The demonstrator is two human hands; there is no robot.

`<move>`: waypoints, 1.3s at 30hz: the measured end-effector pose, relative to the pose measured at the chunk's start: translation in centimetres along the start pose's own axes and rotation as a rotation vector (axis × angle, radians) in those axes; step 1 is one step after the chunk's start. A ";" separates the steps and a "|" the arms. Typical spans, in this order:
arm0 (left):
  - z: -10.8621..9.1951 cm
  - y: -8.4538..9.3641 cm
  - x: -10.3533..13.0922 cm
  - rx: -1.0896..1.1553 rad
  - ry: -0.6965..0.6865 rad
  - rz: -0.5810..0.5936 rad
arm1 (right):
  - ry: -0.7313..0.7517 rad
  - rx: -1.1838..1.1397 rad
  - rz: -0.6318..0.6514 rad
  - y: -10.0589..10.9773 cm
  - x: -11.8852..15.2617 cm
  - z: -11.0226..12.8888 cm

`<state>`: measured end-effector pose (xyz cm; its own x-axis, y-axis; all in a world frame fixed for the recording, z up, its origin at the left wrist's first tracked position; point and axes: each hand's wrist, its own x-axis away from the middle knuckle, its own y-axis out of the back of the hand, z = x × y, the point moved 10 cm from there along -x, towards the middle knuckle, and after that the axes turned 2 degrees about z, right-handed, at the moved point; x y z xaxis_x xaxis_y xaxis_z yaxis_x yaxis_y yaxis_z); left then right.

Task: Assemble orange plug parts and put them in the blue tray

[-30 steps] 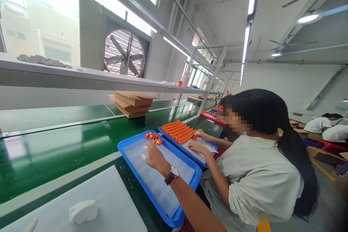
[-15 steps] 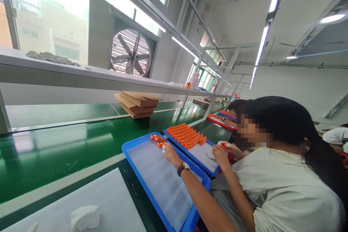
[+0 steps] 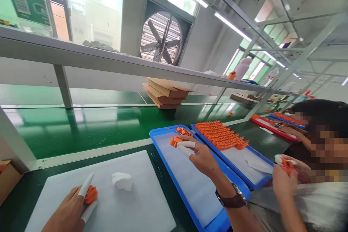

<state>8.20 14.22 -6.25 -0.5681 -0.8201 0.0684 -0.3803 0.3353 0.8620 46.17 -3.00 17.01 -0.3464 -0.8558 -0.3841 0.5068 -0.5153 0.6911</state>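
My left hand (image 3: 71,208), with white covers on its fingers, pinches a small orange plastic part (image 3: 91,195) above a white sheet (image 3: 141,199). Beside it on that sheet lies a crumpled white tissue (image 3: 122,181). My right hand (image 3: 202,157), also with covered fingers and a watch on the wrist, grips another orange plastic part (image 3: 176,141) over a blue tray (image 3: 178,185) lined with white paper. At the tray's far end sit several more orange parts (image 3: 184,131), partly hidden behind my right hand.
A second blue tray (image 3: 261,180) holds rows of orange parts (image 3: 221,136). At the right a co-worker's hands (image 3: 286,177) hold an orange piece. Cardboard boxes (image 3: 167,94) are stacked at the back below a shelf (image 3: 130,63). A red tray (image 3: 274,128) stands farther right.
The view has swung left. My right hand has lifted back from the far end of the tray with an orange part. My left hand, barely visible before, now shows holding a part.
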 end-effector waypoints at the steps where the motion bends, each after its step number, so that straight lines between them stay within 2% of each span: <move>1: -0.2 0.1 0.2 -0.012 0.018 0.024 | 0.017 -0.047 0.059 -2.4 0.0 1.0; 4: -1.3 1.2 0.6 -0.014 0.037 0.028 | 0.075 -0.160 0.208 -8.0 0.5 5.0; 8: -2.8 2.5 1.1 0.050 -0.053 -0.021 | 0.133 -0.185 0.328 -14.2 1.0 8.7; 11: -3.2 2.8 1.3 0.117 -0.136 -0.062 | 0.201 -0.153 0.374 -18.3 0.8 9.3; 15: -2.9 2.7 1.3 0.192 -0.150 -0.091 | 0.244 -0.051 0.455 -22.5 0.7 7.8; 18: -2.9 2.7 1.3 0.227 -0.160 -0.100 | 0.294 0.041 0.475 -23.3 1.2 7.8; 22: -3.5 2.9 1.3 0.257 -0.220 -0.097 | 0.411 0.060 0.404 -21.9 2.1 11.0; 24: -3.8 3.0 1.4 0.278 -0.250 -0.094 | 0.463 0.054 0.475 -22.3 3.0 12.8; 26: -4.0 3.0 1.4 0.300 -0.270 -0.095 | 0.492 0.140 0.588 -23.8 3.8 13.7; 29: -3.9 3.1 1.3 0.318 -0.274 -0.110 | 0.463 0.406 0.700 -26.7 4.5 12.8; 32: -3.7 3.0 1.0 0.325 -0.262 -0.126 | 0.455 0.595 0.720 -28.8 4.9 11.5; 36: -3.5 2.9 0.7 0.341 -0.256 -0.149 | 0.489 0.635 0.672 -29.9 5.3 10.5; 39: -3.6 2.9 0.7 0.348 -0.272 -0.171 | 0.532 0.512 0.634 -30.1 5.9 10.4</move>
<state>9.32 12.95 -1.85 -0.6294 -0.7411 -0.2338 -0.6802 0.3799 0.6269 20.64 7.99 0.31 0.3385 -0.9409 0.0116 0.0280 0.0224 0.9994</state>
